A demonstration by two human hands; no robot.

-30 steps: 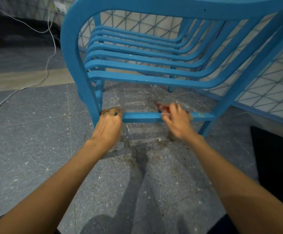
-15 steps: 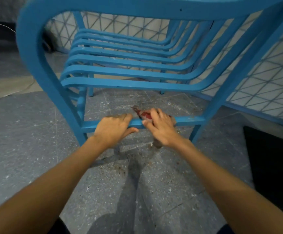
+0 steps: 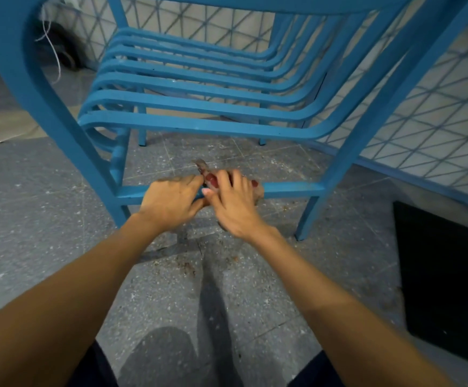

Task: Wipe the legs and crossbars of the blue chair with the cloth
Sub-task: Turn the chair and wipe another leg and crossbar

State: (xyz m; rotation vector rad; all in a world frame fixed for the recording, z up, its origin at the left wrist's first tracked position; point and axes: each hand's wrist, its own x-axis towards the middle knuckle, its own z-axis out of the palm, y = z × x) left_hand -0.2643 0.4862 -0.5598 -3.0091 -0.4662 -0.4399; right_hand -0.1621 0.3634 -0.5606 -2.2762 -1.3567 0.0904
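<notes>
head view: your left hand (image 3: 171, 201) grips the low crossbar (image 3: 291, 189) of the blue chair (image 3: 199, 125); your right hand (image 3: 234, 209) curls over the cloth (image 3: 211, 179) on that crossbar, touching the left. crowded like this, the cloth may bunch and miss the crossbar's underside and ends.

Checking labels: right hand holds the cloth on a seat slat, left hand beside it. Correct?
Not quite. The head view shows the right hand holding the cloth on the low crossbar instead; the left hand is beside it.
</notes>
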